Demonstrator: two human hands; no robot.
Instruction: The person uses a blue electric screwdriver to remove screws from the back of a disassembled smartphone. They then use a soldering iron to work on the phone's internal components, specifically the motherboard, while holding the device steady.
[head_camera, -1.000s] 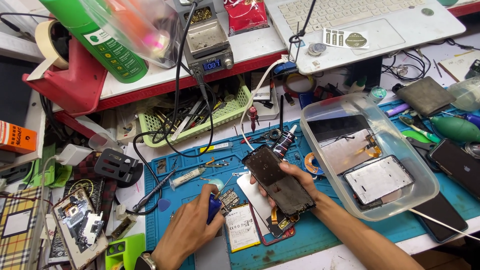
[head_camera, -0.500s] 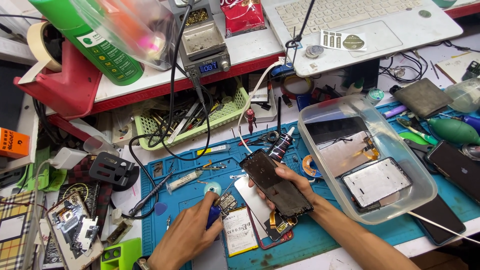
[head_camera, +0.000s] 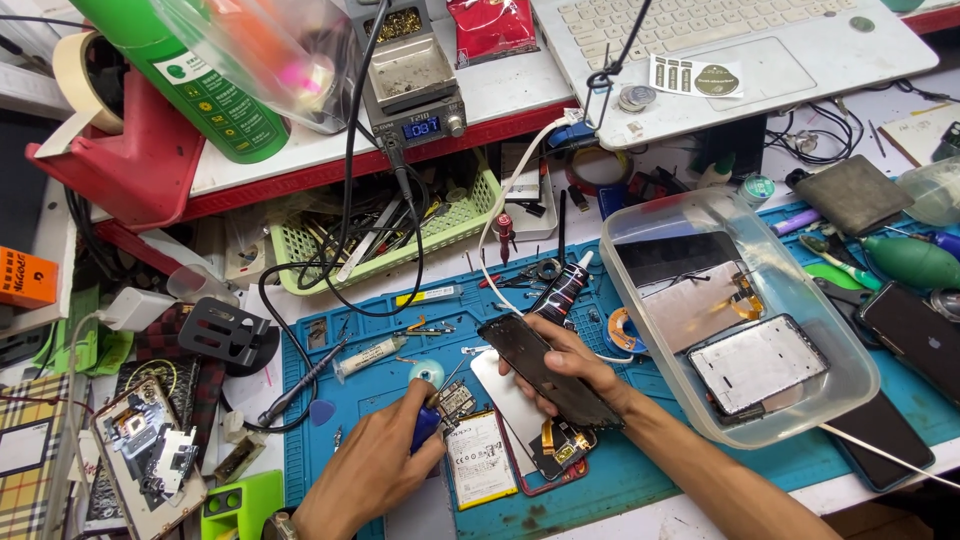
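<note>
An opened phone (head_camera: 520, 440) with a white battery lies on the blue work mat (head_camera: 640, 470). My right hand (head_camera: 570, 365) holds its dark screen panel (head_camera: 545, 370) lifted and tilted above the phone body. My left hand (head_camera: 375, 465) grips a blue-handled tool (head_camera: 426, 424) whose tip rests at the small circuit board (head_camera: 455, 400) at the phone's upper left. A black glue tube (head_camera: 562, 290) stands just behind the screen panel.
A clear plastic tub (head_camera: 845, 375) with phone screens sits at the right. A green basket (head_camera: 460, 225) of tools, a soldering station (head_camera: 412, 85), a laptop (head_camera: 740, 50) and a green bottle (head_camera: 190, 85) line the back. Another opened phone (head_camera: 145, 455) lies at left.
My head has shifted a little, so the scene sits slightly differently in view. Both hands keep their holds; the screen panel stays raised over the phone.
</note>
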